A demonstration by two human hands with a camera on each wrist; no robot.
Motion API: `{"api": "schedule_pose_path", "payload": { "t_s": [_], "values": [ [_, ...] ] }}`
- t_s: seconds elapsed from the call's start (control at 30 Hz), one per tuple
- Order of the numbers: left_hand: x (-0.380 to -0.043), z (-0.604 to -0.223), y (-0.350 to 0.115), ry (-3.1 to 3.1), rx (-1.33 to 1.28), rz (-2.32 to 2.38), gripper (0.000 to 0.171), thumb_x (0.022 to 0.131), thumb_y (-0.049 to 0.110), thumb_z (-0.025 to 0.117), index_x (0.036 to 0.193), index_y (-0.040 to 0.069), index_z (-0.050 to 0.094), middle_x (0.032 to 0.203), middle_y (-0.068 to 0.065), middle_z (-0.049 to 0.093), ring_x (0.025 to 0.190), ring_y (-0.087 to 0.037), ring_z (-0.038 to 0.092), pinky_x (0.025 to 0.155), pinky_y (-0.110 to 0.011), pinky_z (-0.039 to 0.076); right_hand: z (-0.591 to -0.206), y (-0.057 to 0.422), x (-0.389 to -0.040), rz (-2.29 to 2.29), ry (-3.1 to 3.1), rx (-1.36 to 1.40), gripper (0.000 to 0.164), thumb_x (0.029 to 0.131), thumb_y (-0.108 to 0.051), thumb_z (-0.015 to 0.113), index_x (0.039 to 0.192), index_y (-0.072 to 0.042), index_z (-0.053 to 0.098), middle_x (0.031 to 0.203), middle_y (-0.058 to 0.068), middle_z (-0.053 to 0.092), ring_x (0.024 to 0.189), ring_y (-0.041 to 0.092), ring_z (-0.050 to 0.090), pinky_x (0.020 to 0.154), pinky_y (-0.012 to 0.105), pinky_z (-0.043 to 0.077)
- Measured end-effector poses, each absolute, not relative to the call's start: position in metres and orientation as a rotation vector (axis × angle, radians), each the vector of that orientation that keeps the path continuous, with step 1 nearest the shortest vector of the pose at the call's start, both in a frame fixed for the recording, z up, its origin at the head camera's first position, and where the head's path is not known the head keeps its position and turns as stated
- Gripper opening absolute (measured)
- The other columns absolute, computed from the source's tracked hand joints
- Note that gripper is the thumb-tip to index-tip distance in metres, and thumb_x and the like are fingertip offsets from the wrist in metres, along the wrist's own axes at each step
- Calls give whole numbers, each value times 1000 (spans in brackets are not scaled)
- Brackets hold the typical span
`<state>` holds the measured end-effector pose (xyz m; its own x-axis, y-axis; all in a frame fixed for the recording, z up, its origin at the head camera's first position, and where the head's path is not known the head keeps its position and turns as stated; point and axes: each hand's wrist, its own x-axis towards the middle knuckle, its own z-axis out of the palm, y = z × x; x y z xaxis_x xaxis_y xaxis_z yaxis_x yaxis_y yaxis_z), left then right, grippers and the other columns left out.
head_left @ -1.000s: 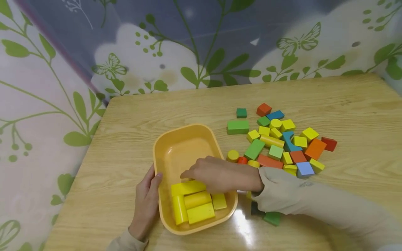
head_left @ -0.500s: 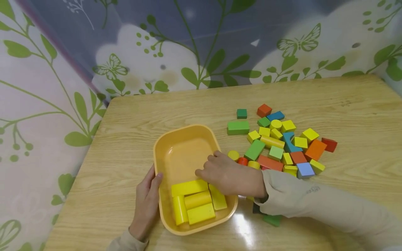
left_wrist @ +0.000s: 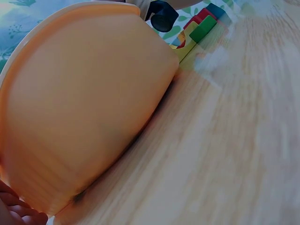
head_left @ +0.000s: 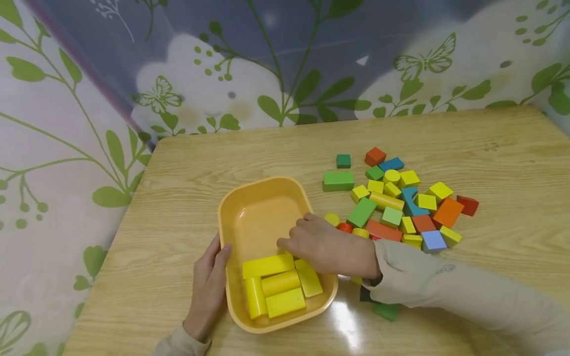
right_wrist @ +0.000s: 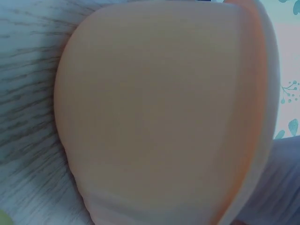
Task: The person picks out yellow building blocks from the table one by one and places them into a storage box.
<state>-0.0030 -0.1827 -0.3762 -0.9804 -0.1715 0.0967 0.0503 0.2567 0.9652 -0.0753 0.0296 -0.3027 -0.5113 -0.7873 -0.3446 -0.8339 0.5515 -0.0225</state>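
- On the bench [head_left: 178, 173], near its front, sits the orange tub [head_left: 262, 217], with five yellow blocks bunched in its near end.
- The left hand [head_left: 209, 284] grips the tub's left wall, thumb over the rim, fingers along the outside.
- The right hand [head_left: 327, 244] reaches over the right rim with its fingers curled above the blocks; whether they pinch anything cannot be told.
- The tub looks like thin, smooth plastic: probably light, slightly springy and apt to slide, so a wall-and-rim hold should suit it.
- The blocks look like painted wood, likely hard, light and not fragile.
- The long block [head_left: 268, 266] and the slab beside the right wall [head_left: 308, 278] should pinch best across their narrow width.
- The two cylinders [head_left: 281, 283] may roll or slip; middle of the length is the safer hold.
- Loose coloured blocks [head_left: 392, 216] lie right of the tub.
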Motion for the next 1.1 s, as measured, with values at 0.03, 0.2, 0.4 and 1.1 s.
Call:
{"api": "schedule_pose_path", "payload": {
  "t_s": [0.03,0.2,0.4,1.1],
  "values": [
    [-3,-376,-183,-2341,117,-1806,42,103,11,42,145,3,42,144,-9,46,128,-17,47,101,-17,40,-303,30,-75,206,2477,-1338,34,93,-10,63,125,-20,60,101,0,64,89,19,52,88,34,44],
    [-3,-376,-183,-2346,124,-1801,43,103,11,42,145,3,42,144,-10,46,128,-17,47,100,-17,40,-302,30,-74,183,2500,-1372,38,92,-8,64,127,-22,61,102,0,63,88,19,52,84,33,44],
    [-3,-376,-183,-2364,131,-1794,43,103,12,41,145,3,42,144,-10,46,127,-18,48,99,-17,42,-303,25,-72,193,2489,-1428,44,89,-6,67,128,-23,60,107,0,62,93,19,53,85,33,46],
    [-3,-376,-184,-2359,111,-1803,42,104,13,41,145,4,42,142,-10,48,124,-19,51,97,-19,44,-307,171,-137,-307,2861,-804,32,86,-6,68,117,-1,64,99,15,67,72,20,58,49,29,48]
  ]
}}
